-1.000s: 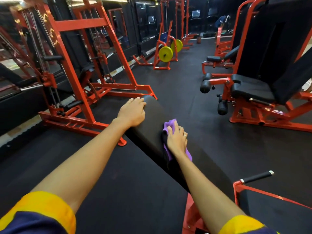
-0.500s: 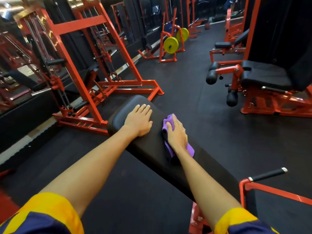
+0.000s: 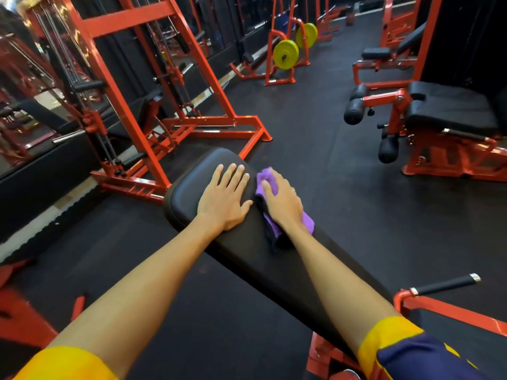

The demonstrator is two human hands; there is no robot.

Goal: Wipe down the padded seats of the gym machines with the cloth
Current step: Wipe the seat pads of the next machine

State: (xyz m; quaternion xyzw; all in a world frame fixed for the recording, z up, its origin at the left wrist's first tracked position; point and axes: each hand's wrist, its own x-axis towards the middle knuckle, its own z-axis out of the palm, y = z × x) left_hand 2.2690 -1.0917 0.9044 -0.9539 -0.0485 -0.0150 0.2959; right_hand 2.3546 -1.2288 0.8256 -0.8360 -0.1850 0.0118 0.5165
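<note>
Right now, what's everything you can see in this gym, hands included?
padded bench: one, black, centre, under both hands
cloth: one, purple, on the bench beneath the right hand
weight plates: two, yellow-green, far back on a red stand
leg machine: one, black pads on a red frame, right
cable rack: one, red, left
handle: one, black with a chrome tip, lower right
floor: black, all around
sleeves: two, yellow and navy, bottom corners
left hand: one, flat on the bench
right hand: one, pressing the cloth
</note>
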